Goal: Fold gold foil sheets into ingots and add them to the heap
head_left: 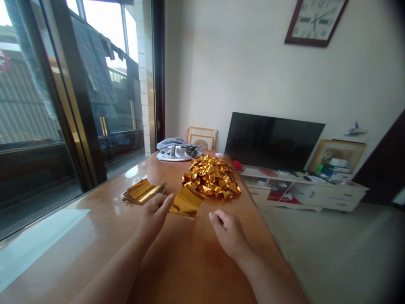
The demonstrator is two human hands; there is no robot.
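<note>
My left hand (158, 206) is closed on the left edge of a gold foil sheet (189, 203), thumb on top, with the sheet stretching out to the right. To the right of that sheet, apart from it, my right hand (226, 230) is curled into a loose fist with no object visible in it. Just beyond my left hand lies a stack of gold foil sheets (142, 191), its upper sheets curling. A heap of folded gold foil pieces (211, 175) is piled past the held sheet.
The glossy wooden table (186, 266) drops off along its right side. Folded clothes (177, 151) lie at its far end. A pale sheet (41, 240) covers the left edge, near a glass sliding door (104, 84). A television (272, 141) stands on a low white cabinet (306, 192) beyond.
</note>
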